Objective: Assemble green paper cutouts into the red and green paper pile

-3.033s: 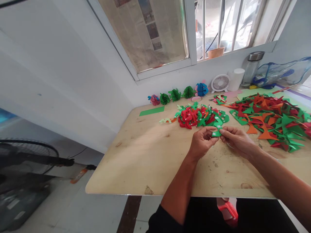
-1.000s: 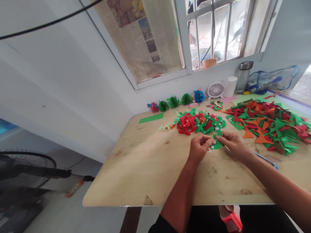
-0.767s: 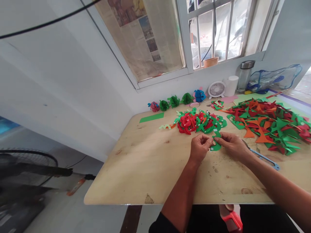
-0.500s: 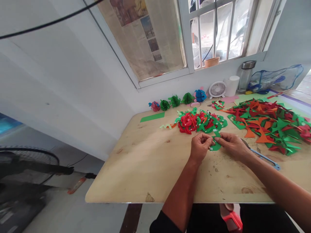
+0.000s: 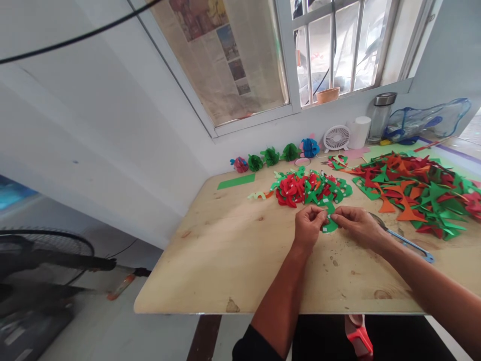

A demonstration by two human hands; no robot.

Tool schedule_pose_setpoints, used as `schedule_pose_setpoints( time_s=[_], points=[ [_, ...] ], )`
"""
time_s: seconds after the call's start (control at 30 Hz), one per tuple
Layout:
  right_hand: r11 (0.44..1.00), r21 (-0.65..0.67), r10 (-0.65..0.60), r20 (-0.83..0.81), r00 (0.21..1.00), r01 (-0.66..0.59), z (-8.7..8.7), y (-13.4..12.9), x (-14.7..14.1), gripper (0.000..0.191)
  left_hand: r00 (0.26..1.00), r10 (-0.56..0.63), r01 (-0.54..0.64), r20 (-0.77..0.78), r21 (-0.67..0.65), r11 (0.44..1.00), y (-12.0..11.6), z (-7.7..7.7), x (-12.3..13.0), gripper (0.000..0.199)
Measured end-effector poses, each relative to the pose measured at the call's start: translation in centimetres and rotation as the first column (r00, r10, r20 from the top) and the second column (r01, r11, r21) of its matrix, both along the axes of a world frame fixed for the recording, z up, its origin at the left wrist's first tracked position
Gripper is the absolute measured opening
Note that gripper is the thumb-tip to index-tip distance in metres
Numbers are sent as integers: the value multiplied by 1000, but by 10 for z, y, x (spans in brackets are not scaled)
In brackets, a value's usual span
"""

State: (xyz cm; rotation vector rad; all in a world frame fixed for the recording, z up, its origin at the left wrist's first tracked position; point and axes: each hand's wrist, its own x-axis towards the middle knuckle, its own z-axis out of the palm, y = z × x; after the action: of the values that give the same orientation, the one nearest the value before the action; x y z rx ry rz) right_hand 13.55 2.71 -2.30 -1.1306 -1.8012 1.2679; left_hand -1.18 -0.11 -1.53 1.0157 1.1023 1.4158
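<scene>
Between my two hands is a curved green paper cutout with small white patches on it. My left hand pinches its left side between thumb and fingers. On its right side, the fingertips of my right hand are closed at the paper's edge. Just beyond my hands lies a heap of red and green paper cutouts, several with white patches. A tool with a blue handle rests on the table beside my right wrist; its dark front end is partly behind that hand.
The wooden table carries a big pile of paper scraps at right. A green strip and folded paper ornaments lie along the back. A small white fan, a glass bottle and a clear bag stand by the wall.
The green cutout has turned slightly, its upper end shifting left. Both hands keep their pinch on it, with the right fingertips moved a little to the left.
</scene>
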Motion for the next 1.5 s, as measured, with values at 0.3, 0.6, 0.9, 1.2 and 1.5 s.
schedule_pose_setpoints(
  time_s=[0.3, 0.6, 0.9, 1.2, 1.5],
  points=[
    [999, 29, -39, -33, 999, 40, 10, -5, -3, 45, 999, -54, 54, 9, -59, 997, 1, 0, -5, 33],
    [995, 47, -80, -62, 995, 83, 2, 1, -1, 39, 969, -238, 232, -72, -82, 969, 2, -6, -9, 41],
    [991, 54, -120, -98, 988, 126, 3, -1, -2, 42, 978, -205, 204, -43, -39, 978, 2, -8, -6, 42],
    [974, 28, -219, -108, 970, 223, 13, -3, 0, 43, 980, -200, 196, -26, -97, 976, 2, -6, -6, 41],
    [994, 0, -108, -150, 983, 109, 7, -1, 2, 42, 984, -169, 166, -50, -47, 985, 1, -5, 0, 39]
  ],
)
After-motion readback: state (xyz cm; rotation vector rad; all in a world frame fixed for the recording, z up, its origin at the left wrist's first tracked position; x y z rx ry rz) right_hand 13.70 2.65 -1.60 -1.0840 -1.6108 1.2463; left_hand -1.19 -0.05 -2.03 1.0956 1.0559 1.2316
